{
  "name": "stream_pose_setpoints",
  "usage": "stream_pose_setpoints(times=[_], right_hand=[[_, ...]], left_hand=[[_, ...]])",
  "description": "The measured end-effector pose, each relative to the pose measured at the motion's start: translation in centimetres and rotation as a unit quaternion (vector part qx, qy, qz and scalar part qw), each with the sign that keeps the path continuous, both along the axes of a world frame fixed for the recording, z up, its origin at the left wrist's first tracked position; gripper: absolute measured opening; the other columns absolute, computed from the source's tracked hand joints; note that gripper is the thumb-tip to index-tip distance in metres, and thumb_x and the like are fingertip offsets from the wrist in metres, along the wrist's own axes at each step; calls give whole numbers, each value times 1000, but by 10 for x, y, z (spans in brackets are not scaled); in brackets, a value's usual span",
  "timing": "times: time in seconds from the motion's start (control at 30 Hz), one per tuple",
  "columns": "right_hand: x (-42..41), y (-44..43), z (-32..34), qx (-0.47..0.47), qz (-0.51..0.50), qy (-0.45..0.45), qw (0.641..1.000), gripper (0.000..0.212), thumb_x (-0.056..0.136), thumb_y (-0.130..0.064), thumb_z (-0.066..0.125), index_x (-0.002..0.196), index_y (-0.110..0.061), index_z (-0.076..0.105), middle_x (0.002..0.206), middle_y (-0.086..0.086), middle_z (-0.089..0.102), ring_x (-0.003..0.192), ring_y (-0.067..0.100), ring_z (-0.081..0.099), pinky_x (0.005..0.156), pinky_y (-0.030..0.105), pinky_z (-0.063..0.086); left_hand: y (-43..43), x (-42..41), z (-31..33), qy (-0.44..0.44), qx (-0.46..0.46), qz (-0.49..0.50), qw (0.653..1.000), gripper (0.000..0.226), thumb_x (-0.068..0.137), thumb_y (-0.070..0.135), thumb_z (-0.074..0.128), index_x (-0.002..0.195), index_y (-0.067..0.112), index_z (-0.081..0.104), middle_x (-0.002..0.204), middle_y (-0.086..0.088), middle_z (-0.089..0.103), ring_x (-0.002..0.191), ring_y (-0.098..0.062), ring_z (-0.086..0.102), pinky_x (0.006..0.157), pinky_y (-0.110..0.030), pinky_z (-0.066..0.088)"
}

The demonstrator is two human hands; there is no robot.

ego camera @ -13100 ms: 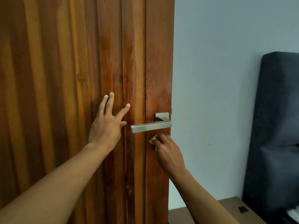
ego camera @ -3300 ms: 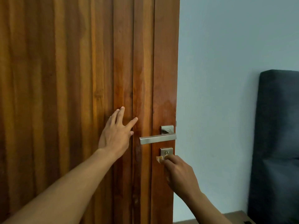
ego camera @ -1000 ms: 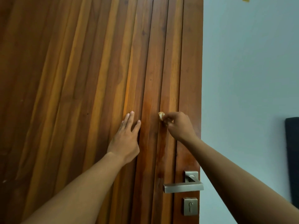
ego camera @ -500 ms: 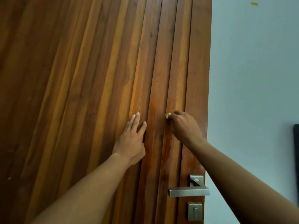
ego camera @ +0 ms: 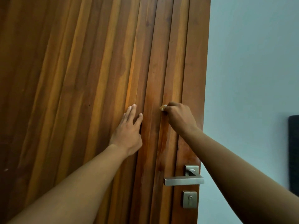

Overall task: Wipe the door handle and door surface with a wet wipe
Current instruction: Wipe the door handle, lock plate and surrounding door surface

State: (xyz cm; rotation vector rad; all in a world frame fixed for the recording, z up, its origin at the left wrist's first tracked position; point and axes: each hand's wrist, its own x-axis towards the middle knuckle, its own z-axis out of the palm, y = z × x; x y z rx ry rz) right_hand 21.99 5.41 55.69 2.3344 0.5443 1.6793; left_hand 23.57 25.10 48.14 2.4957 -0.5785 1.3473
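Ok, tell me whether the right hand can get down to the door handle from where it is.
Probably yes. The right hand pinches the wet wipe against the door above the door handle, with only bare wood between; the left hand lies flat farther left, clear of that path.

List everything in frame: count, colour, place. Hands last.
door: 1, reddish-brown slatted wood, left and centre
door handle: 1, silver lever, lower right of door
keyhole plate: 1, silver, just below the handle
wet wipe: 1, pale, bunched, against the door above the handle
wall: 1, pale blue-grey, right of door
dark panel: 1, near-black, right edge, cut off
left hand: 1, flat on door, fingers straight
right hand: 1, pinches the wipe
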Motion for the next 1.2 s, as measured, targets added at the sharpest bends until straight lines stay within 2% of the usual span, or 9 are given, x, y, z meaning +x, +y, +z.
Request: stream_pose_setpoints(times=[0.23, 0.37, 0.67, 0.83, 0.9, 0.97, 1.03, 1.1, 1.2], right_hand=[[-2, -4, -37, -67, -10, 32, 997, 16, 89, -13, 63, 103, -13, 70, 93, 3, 62, 75, 17, 60, 66, 31, 55], [-3, -2, -64, -70, -9, 53, 996, 18, 87, -10, 64, 105, -11, 69, 92, 4, 62, 75, 19, 60, 63, 33, 55], [-7, -13, -111, -94, 34, 115, 988, 22, 82, -11, 69, 103, -15, 71, 87, 0, 60, 67, 14, 57, 55, 25, 50], [-11, -23, -105, -152, 35, 217, 964, 20, 92, -19, 58, 108, -18, 71, 95, -2, 60, 81, 11, 61, 64, 17, 47], [-13, -22, -97, -124, 48, 240, 962, 21, 95, -21, 55, 111, -21, 69, 102, -4, 61, 88, 10, 63, 72, 18, 51], [-16, -20, -83, -34, 98, 193, 976, 20, 94, -18, 59, 111, -22, 69, 106, -3, 66, 92, 9, 65, 80, 19, 53], [-15, -18, -61, 41, 113, 91, 989, 18, 93, -18, 61, 106, -20, 72, 99, 0, 69, 84, 11, 66, 77, 25, 55], [-12, -12, -45, 61, 90, 50, 993, 18, 92, -18, 61, 106, -18, 73, 93, 0, 67, 78, 13, 64, 73, 26, 55], [-5, -4, -51, 36, 63, 50, 996, 20, 91, -19, 62, 109, -18, 72, 94, 0, 63, 79, 13, 61, 72, 25, 54]], left_hand=[[-3, -1, -1, 6, -4, -3, 1000, 70, 98, 21, 45, 158, 20, 9, 163, -6, -26, 149, -23, -24, 124, -39, 6], [-4, -2, -2, 7, -10, 1, 1000, 70, 98, 21, 47, 158, 21, 11, 163, -5, -25, 150, -23, -22, 123, -40, 9], [-1, -4, -1, 8, 2, -1, 1000, 69, 99, 20, 45, 158, 22, 10, 164, -5, -24, 150, -23, -21, 124, -40, 12], [-1, -5, 0, 10, 5, 1, 1000, 68, 99, 19, 45, 158, 22, 11, 163, -5, -24, 150, -23, -22, 122, -38, 9], [-2, -5, 0, 10, 5, 2, 1000, 69, 99, 19, 45, 158, 22, 11, 163, -5, -25, 150, -23, -21, 121, -38, 9], [-2, -5, 0, 12, 3, -3, 1000, 69, 99, 19, 45, 158, 22, 11, 163, -5, -25, 150, -23, -22, 122, -39, 10], [-2, -5, 0, 10, 0, -3, 1000, 68, 99, 19, 45, 158, 22, 10, 163, -4, -25, 150, -22, -22, 123, -40, 11], [-2, -4, 0, 6, 1, 2, 1000, 68, 100, 19, 44, 158, 23, 10, 164, -4, -24, 150, -22, -22, 122, -39, 11], [-1, -2, -2, -1, 4, 0, 1000, 67, 99, 19, 44, 158, 22, 11, 164, -5, -23, 150, -22, -20, 122, -39, 11]])
